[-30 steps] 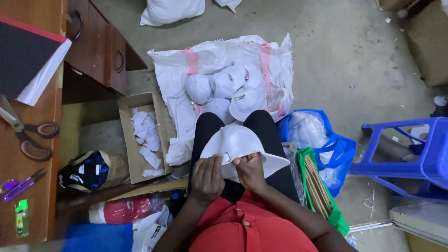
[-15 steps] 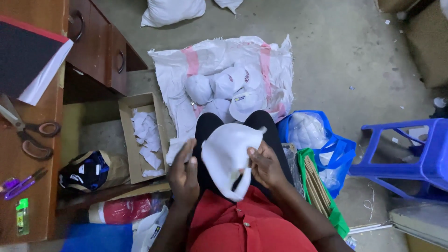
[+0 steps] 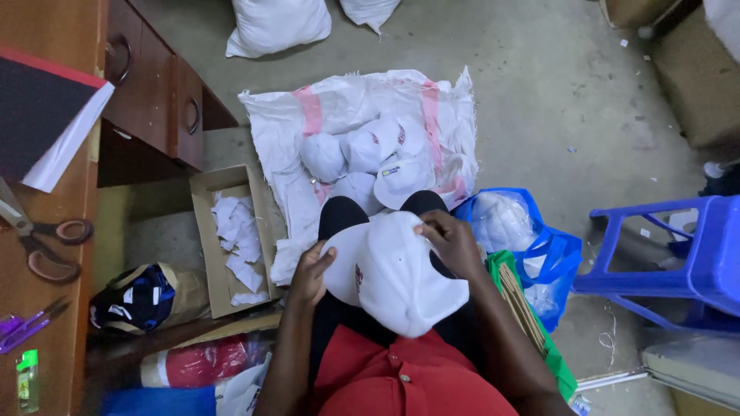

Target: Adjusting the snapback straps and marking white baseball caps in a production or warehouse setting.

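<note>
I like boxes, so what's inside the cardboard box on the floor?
The cardboard box holds loose white paper scraps, piled along its right side. Whatever lies under the scraps is covered, so it cannot be seen.

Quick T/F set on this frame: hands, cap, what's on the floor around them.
1. Both hands hold a white cap over the lap. True: left hand at its brim side, right hand on its crown.
2. The stool is red. False: it is blue.
3. More white caps lie on a sack on the floor. True.
4. The cardboard box holds scissors. False: it holds white paper scraps; scissors lie on the wooden desk.
</note>
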